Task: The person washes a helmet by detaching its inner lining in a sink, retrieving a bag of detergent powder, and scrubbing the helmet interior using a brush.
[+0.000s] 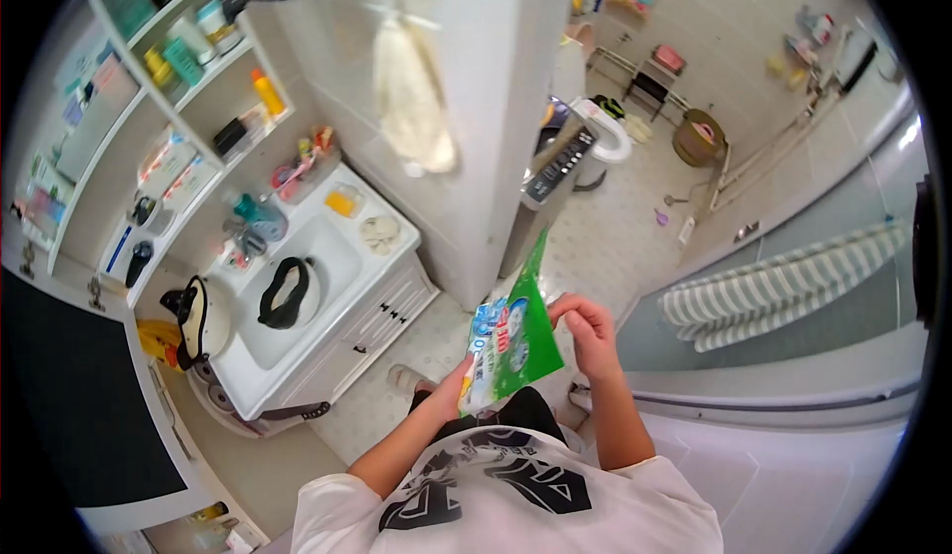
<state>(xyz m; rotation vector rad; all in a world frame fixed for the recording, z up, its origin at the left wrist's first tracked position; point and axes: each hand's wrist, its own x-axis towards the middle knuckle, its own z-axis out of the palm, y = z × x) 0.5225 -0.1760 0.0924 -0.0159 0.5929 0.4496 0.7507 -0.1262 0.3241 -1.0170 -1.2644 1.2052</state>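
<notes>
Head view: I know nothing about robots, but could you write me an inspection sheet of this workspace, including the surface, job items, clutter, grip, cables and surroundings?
Surface: white sink counter, with a dark band lying in its basin.
Job's things: green-and-white packet, held up in front of the person's body.
Clutter: pale cloth and orange-yellow item on the counter; a teal bottle among others on the shelves.
Grip: bare hands, no machine; left hand holds the packet's lower left side, right hand is at its right edge, finger closure unclear.
Cables: nothing clearly seen.
Surroundings: striped towel hanging at right; brown bucket on the floor beyond.
</notes>
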